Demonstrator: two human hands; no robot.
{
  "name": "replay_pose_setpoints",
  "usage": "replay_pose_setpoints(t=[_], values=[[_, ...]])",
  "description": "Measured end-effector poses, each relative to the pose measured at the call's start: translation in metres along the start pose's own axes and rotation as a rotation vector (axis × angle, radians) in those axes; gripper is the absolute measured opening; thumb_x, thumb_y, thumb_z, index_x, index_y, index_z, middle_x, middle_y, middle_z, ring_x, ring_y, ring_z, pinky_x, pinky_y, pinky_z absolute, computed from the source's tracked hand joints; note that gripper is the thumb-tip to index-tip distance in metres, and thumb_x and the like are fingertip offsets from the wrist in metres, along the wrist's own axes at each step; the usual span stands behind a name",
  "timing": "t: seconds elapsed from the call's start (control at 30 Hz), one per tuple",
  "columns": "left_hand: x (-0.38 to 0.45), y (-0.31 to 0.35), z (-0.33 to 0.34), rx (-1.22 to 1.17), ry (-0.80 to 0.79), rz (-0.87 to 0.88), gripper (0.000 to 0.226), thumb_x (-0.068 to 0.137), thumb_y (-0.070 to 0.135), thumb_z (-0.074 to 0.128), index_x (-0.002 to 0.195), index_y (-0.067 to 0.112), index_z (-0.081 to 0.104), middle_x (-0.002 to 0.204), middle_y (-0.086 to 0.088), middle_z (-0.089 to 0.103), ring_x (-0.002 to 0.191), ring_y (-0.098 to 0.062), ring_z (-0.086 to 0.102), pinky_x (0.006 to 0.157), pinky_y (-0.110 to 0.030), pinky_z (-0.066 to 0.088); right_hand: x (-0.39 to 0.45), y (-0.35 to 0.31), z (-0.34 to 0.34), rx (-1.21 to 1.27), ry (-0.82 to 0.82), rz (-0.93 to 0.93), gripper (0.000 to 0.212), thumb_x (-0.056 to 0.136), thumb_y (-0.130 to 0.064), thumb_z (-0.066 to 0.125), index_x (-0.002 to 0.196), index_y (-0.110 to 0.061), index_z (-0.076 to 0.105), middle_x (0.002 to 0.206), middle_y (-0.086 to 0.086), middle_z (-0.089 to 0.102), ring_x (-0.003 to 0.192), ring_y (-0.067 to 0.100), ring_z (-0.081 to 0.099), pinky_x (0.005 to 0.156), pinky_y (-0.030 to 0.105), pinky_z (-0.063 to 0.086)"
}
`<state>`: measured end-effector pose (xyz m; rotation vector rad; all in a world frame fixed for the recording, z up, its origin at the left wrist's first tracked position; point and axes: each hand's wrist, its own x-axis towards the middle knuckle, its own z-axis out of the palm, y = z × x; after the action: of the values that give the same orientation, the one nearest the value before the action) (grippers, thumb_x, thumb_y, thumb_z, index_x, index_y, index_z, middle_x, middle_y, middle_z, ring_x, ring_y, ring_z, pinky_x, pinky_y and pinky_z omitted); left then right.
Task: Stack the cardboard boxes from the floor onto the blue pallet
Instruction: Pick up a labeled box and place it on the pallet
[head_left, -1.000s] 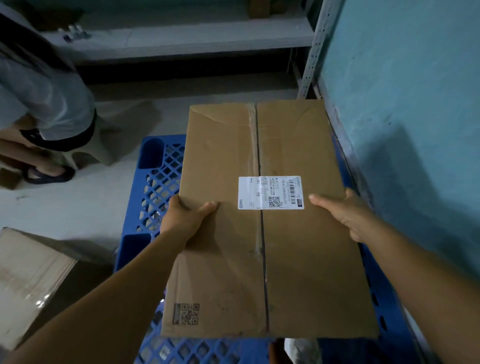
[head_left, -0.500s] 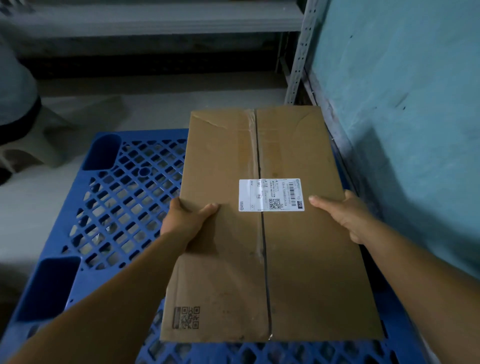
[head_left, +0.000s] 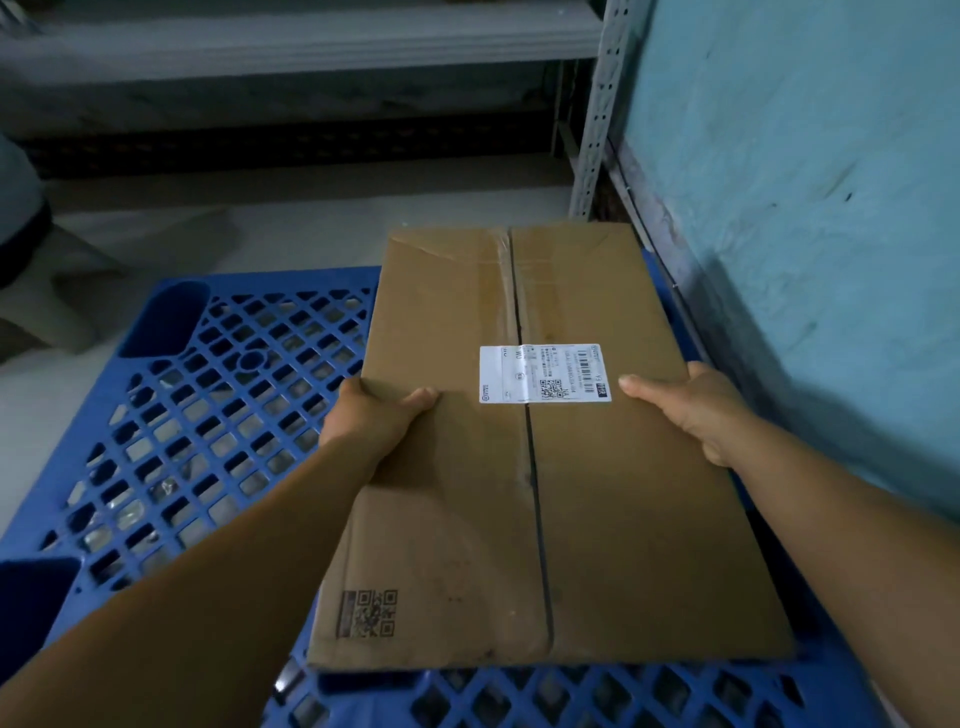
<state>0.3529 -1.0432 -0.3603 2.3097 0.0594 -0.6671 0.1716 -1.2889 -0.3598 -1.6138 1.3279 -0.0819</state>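
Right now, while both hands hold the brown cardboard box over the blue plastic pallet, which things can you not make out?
Head view only:
- Fingers of the left hand and right hand: under the brown cardboard box, only thumbs show.
- Whether the box rests on the blue plastic pallet: its underside is hidden.
- White shipping label: text too small.
- Person at the left edge: cut off by the frame.
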Motion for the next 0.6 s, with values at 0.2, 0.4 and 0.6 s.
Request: replay_pose_setpoints(t=[0.2, 0.4, 0.6], values=[[0.001, 0.003, 0.0, 0.023, 0.009, 0.002, 0.099, 0.074, 0.061, 0.07, 0.15, 0.02, 0.022, 0.135, -0.01, 0.049, 0.112, -0.031, 0.054, 0.081, -0.038, 0.046, 0.004, -0.005, 0.002, -0.052, 0.028, 0.005, 0.107, 0.059, -0.057, 0.082, 0.144, -0.014, 0.033, 0.139, 0.006, 0.05, 0.119, 0.031, 0.054, 0.098, 0.052, 0.046], [-0.006, 0.0, -0.006, 0.013, -0.013, 0.058, 0.097, 0.077, 0.058, 0.069, 0.15, 0.021, 0.018, 0.137, -0.011, 0.047, 0.115, -0.032, 0.054, 0.092, -0.043, 0.049, -0.012, -0.012, 0.006, -0.116, 0.065, -0.028, 0.09, 0.076, -0.048, 0.075, 0.146, -0.013, 0.03, 0.143, 0.01, 0.046, 0.122, 0.031, 0.05, 0.1, 0.045, 0.044], [-0.026, -0.004, -0.031, -0.235, -0.022, 0.182, 0.098, 0.08, 0.055, 0.069, 0.154, 0.027, 0.012, 0.158, -0.004, 0.025, 0.139, -0.029, 0.035, 0.108, -0.046, 0.036, -0.056, -0.044, 0.03, -0.155, 0.236, -0.209, 0.091, 0.08, -0.058, 0.063, 0.151, -0.017, 0.022, 0.152, 0.004, 0.036, 0.136, 0.029, 0.038, 0.107, 0.043, 0.035]])
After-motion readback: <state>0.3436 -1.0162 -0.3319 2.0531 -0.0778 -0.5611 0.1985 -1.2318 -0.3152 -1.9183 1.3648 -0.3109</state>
